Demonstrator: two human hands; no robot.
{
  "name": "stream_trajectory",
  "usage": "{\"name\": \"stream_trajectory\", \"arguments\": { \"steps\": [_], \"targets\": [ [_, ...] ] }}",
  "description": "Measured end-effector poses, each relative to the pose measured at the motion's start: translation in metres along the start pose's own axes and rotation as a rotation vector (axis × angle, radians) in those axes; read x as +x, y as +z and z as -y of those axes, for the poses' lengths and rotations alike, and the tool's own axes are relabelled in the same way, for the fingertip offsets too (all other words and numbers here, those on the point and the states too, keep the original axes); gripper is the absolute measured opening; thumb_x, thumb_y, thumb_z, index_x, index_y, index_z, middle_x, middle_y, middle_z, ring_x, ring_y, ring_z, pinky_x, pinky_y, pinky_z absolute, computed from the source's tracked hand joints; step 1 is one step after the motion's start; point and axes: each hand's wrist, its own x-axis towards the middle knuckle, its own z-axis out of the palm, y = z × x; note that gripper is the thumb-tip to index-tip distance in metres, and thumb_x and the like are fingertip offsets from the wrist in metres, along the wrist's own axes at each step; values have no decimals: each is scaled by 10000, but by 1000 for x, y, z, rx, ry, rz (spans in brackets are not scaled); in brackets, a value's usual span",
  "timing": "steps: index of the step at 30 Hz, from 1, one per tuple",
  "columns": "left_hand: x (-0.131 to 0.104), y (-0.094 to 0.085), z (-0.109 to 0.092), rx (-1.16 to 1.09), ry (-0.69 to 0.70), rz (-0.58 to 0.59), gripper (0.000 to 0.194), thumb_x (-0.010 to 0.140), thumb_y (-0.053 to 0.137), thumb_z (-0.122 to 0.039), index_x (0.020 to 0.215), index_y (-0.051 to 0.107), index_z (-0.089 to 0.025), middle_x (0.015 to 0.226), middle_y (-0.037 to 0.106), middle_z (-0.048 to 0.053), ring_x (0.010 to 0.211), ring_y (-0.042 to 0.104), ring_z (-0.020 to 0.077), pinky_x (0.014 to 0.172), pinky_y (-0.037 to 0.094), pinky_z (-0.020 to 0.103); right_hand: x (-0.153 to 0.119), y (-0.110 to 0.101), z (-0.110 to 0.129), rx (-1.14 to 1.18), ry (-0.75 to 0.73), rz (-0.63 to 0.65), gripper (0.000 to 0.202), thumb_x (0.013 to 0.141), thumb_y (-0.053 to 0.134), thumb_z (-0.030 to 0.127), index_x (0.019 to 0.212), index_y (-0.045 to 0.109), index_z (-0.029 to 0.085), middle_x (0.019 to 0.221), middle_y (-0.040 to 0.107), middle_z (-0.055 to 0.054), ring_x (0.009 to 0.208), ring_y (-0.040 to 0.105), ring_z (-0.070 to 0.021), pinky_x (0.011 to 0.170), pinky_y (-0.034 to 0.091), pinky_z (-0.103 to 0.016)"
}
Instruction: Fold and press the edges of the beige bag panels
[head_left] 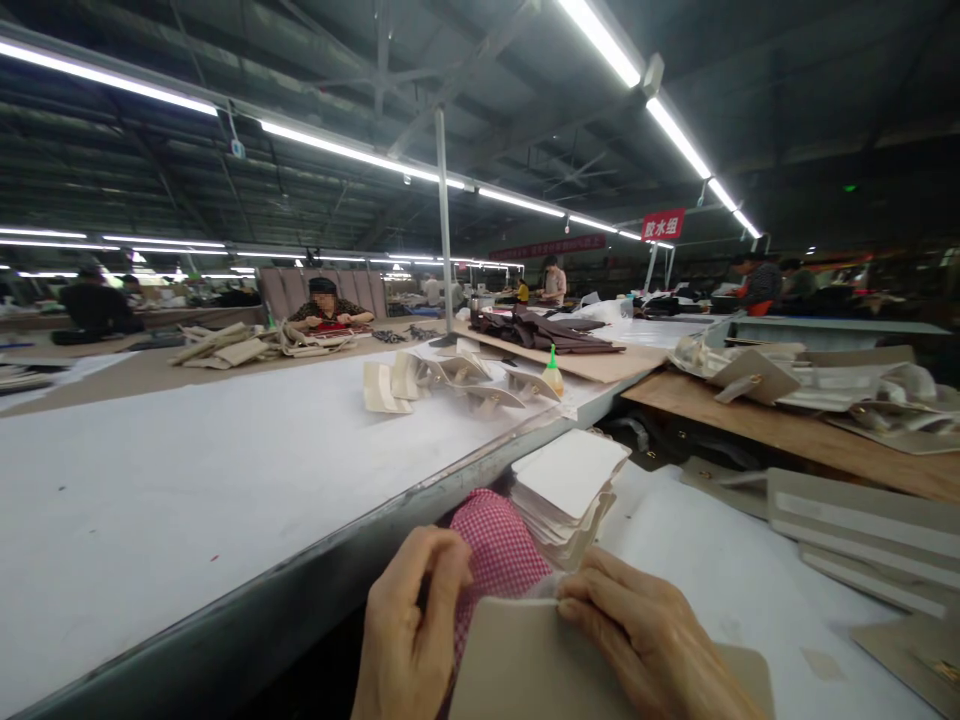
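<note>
A beige leather-like panel [540, 660] with rounded corners lies low in front of me. My right hand [637, 620] pinches its upper edge between thumb and fingers. Beside those fingertips shows a bit of whitish, translucent material [546, 587]. To the left of the panel, my left hand [416, 610] is raised with thumb and fingers curled together; whatever they may hold is hidden. Pink-and-white checked cloth [499, 545] shows between the hands. Just beyond the right hand stands a stack of white-topped pieces [570, 475].
A white-covered table [225, 490] spans the left, bearing beige pieces [465, 380] and a green-tipped bottle [553, 375]. More panels lie at right [862, 530] and on a wooden board [795, 420]. A person [324, 305] sits across the table; others work farther back.
</note>
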Motion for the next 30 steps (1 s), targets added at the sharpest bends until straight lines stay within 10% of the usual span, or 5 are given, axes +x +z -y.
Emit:
{"name": "stream_trajectory", "arguments": {
  "steps": [4,7,16,21,30],
  "targets": [
    [1,2,-25,431,584,0,233,988,508,-355,1084,585,-157,903,767,70,890,735,239,737,634,326,2,-2,4,-19,-38,-12,302,962,413,124,801,653,209,737,646,-25,596,627,-159,530,506,-257],
    [-1,11,-35,630,711,84,249,986,436,-225,1198,562,-191,920,811,38,891,774,297,703,670,436,2,-2,5,18,-37,24,297,964,401,123,867,672,197,816,685,-55,665,658,-169,605,555,-277],
    [-15,38,2,567,418,390,393,759,465,-15,1055,689,-144,859,794,60,727,772,247,621,651,386,-9,-21,13,34,-11,114,287,921,533,125,1110,707,254,992,765,-44,873,734,-214,795,613,-325],
    [-3,15,7,541,208,379,370,889,387,-158,891,754,-201,820,792,66,661,755,276,572,631,450,-29,-33,-16,64,106,63,410,874,691,224,1246,652,393,1068,774,29,887,745,-206,788,616,-313],
    [2,-20,30,227,9,398,205,974,517,-300,990,717,-258,915,778,-45,821,735,109,741,551,151,-24,-21,-59,162,216,-195,255,883,694,353,1123,687,266,914,677,-13,715,653,-153,651,579,-269]
  ]
}}
